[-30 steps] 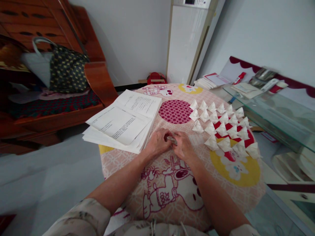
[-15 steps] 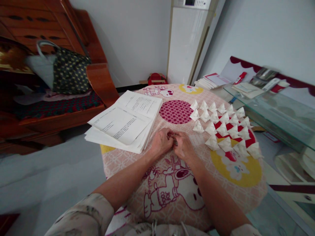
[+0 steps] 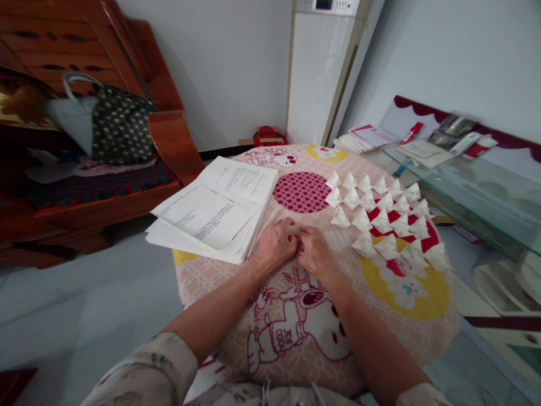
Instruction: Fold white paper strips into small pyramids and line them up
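My left hand (image 3: 277,242) and my right hand (image 3: 316,249) meet above the middle of the table, fingers curled and pinched together. Between the fingertips a pale bit of a small piece of paper (image 3: 295,229) shows; most of it is hidden by my fingers. To the right stand several folded white paper boats (image 3: 382,222), set out in rows. Left of my hands lies a stack of printed paper sheets (image 3: 220,206), close to my left wrist.
A patterned pink tablecloth (image 3: 224,287) covers the round table. At right is a glass shelf (image 3: 473,175) holding papers, a red tube (image 3: 412,133) and a paper cup (image 3: 480,148). A wooden bench (image 3: 177,141) with bags stands at left, a white cabinet unit (image 3: 315,73) behind.
My fingers have shifted slightly around the small piece of paper, and a little more of its pale surface shows. The boats and the stack of sheets have stayed in place.
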